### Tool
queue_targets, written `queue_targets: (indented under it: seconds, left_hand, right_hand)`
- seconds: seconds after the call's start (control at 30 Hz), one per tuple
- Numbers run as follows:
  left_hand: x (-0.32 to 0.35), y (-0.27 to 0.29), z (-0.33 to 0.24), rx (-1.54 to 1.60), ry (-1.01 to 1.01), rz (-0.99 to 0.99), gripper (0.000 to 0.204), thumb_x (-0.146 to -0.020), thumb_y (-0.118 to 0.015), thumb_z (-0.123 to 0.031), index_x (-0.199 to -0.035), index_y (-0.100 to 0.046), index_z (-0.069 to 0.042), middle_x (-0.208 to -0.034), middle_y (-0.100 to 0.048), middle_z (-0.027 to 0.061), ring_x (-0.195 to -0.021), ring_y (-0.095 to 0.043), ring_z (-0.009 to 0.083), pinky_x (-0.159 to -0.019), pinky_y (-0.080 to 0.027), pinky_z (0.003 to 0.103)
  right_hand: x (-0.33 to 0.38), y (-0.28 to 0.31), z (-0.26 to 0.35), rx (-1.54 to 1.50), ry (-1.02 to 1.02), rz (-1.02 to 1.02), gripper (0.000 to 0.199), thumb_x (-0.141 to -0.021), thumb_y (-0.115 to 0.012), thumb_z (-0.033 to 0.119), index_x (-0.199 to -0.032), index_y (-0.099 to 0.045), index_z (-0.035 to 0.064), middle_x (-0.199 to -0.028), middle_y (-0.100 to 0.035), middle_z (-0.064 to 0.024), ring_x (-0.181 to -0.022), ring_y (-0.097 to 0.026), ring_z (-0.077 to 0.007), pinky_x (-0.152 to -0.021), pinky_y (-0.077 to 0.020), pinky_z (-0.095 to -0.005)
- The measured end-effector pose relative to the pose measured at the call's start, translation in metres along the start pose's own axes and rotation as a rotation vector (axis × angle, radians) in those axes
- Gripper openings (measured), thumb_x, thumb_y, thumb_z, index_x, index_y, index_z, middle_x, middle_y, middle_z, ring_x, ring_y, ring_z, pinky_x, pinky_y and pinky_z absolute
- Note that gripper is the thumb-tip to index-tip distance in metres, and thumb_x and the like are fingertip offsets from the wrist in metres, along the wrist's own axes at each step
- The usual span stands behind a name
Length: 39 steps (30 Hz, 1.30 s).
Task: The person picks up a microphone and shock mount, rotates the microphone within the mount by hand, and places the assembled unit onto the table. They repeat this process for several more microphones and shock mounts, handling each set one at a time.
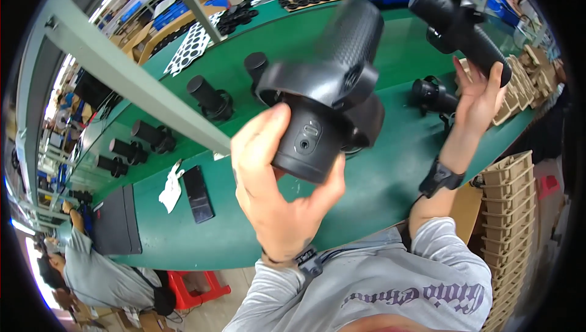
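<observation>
My left hand [262,191] is raised over the bench, fingers and thumb wrapped around the end of a black cylindrical device [311,130] close to the camera. This device has a textured barrel, a wide collar around its middle, and a small port and round socket on the end facing me. Farther right, my right hand [478,103] grips a similar black cylindrical device [455,26] by its lower barrel, tilted up to the left. Just left of that wrist, another black device [434,96] rests on the green bench [378,179].
Several like devices [210,98] stand along the bench's left side, behind a grey metal post [134,75]. A phone [198,194], white crumpled wrap [171,189] and dark mat [117,219] lie nearer. Cardboard-coloured trays [508,210] are stacked right. Co-workers sit opposite and at far left.
</observation>
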<state>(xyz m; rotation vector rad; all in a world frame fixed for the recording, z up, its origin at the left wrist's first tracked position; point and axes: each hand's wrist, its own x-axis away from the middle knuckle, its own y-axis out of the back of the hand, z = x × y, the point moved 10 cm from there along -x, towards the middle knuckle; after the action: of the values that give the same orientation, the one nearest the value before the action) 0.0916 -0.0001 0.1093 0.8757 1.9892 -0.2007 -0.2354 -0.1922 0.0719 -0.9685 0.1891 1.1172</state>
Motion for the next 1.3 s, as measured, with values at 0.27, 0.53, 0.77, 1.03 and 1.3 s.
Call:
queue_targets:
  seconds: [0.27,0.53,0.77,1.03,1.3]
  left_hand:
    - [0.000,0.021,0.000,0.107,-0.136,-0.210,0.072,-0.058,-0.081,-0.006,-0.120,-0.046,-0.004,-0.122,-0.050,0.0212,-0.112,-0.049,0.0304,-0.094,-0.041,0.040]
    - [0.011,0.016,0.021,0.136,-0.139,-0.487,0.072,-0.059,-0.084,-0.014,-0.109,-0.032,-0.008,-0.117,-0.043,0.0240,-0.111,-0.047,0.0344,-0.091,-0.043,0.044]
    - [0.022,0.009,0.037,0.214,-0.403,-0.464,0.065,-0.062,-0.084,-0.015,-0.110,-0.041,-0.003,-0.118,-0.041,0.0212,-0.105,-0.054,0.0344,-0.081,-0.055,0.040]
    - [0.016,-0.010,0.051,0.545,-0.313,-0.460,0.057,-0.059,-0.087,-0.013,-0.103,-0.054,0.003,-0.118,-0.047,0.0172,-0.104,-0.059,0.0318,-0.085,-0.055,0.043]
    - [0.008,-0.006,0.037,0.630,-0.287,-0.608,0.037,-0.070,-0.077,-0.009,-0.092,-0.053,0.006,-0.104,-0.057,0.0190,-0.096,-0.062,0.0309,-0.085,-0.053,0.040]
  right_hand:
    - [0.067,-0.030,-0.070,1.077,0.067,0.770,0.058,-0.076,-0.072,0.006,-0.130,-0.050,0.0072,-0.115,-0.056,-0.0061,-0.098,-0.056,-0.0173,-0.084,-0.0461,-0.0282]
    - [0.072,-0.027,-0.061,1.136,-0.031,0.723,0.056,-0.078,-0.069,0.009,-0.131,-0.050,0.0095,-0.122,-0.054,-0.0142,-0.111,-0.053,-0.0288,-0.095,-0.0415,-0.0341]
    - [0.101,-0.117,0.068,0.241,0.205,0.665,0.044,-0.086,-0.062,0.037,-0.103,-0.065,-0.0035,-0.115,-0.059,-0.0218,-0.112,-0.055,-0.0323,-0.096,-0.0423,-0.0405]
    - [0.140,-0.166,0.083,0.324,0.341,0.796,0.089,-0.049,-0.076,0.074,-0.093,-0.059,-0.0028,-0.122,-0.051,-0.0272,-0.117,-0.049,-0.0398,-0.099,-0.0376,-0.0501]
    - [0.145,-0.167,0.071,0.467,0.248,0.907,0.063,-0.050,-0.086,0.023,-0.100,-0.059,-0.0026,-0.121,-0.053,-0.0224,-0.105,-0.058,-0.0317,-0.083,-0.0504,-0.0369]
